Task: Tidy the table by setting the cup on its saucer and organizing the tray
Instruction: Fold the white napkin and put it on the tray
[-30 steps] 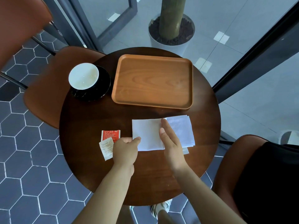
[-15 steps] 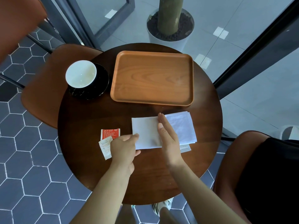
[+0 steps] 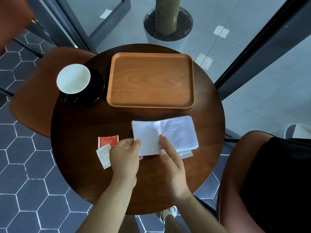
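A white-lined cup (image 3: 73, 78) stands on a black saucer (image 3: 96, 91) at the table's far left. Beside it to the right lies an empty wooden tray (image 3: 149, 79). White paper napkins (image 3: 178, 133) lie stacked on the near half of the round dark table (image 3: 80, 148). My left hand (image 3: 125, 157) pinches the stack's near left corner between thumb and fingers. My right hand (image 3: 170, 157) rests flat, fingers together, on the stack's near edge. A red sachet (image 3: 106, 140) and a white sachet (image 3: 103, 155) lie just left of my left hand.
Brown chairs stand at the left (image 3: 33, 98) and at the near right (image 3: 235, 174). A potted tree trunk in a white planter (image 3: 168, 22) stands on the floor beyond the table. Glass door frames run behind and to the right.
My right hand has slid back toward me from the middle of the napkins to their near edge. My left hand has closed on the stack's left corner. The stack has shifted slightly.
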{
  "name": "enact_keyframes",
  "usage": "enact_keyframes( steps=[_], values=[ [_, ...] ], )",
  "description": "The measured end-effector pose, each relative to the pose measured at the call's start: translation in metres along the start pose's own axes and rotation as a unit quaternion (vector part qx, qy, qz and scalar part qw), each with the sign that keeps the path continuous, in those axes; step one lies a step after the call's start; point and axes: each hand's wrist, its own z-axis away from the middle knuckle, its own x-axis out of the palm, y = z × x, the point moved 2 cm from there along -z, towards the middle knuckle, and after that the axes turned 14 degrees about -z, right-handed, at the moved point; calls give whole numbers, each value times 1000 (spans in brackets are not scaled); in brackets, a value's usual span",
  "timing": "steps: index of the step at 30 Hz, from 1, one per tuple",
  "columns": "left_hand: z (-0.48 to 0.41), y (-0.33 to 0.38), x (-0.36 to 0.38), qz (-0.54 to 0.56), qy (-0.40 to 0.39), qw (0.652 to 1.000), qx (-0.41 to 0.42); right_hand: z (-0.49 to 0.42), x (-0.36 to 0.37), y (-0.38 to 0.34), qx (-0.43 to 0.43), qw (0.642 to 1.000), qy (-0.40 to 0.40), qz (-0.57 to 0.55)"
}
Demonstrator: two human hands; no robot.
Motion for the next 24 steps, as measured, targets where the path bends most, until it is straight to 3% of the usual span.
enact_keyframes(
  steps=[4, 9, 13, 16, 19, 24],
  values=[
    [7, 3, 0, -29, 14, 999, 42, -3, -3, -8, 16, 1000, 3, 8],
    [22, 16, 4, -70, 26, 989, 130, -25, -8, -48, -38, 991, 67, 111],
    [40, 31, 14, -137, 49, 961, 236, -45, 3, -84, 17, 982, 16, 188],
    [54, 43, 26, -177, 66, 932, 309, -56, 4, -101, 8, 948, -5, 317],
    [63, 47, 41, -197, 59, 911, 357, -66, -3, -112, -41, 909, 30, 414],
    [71, 47, 69, -218, 27, 888, 403, -74, -34, -120, -55, 886, 47, 459]
  ],
)
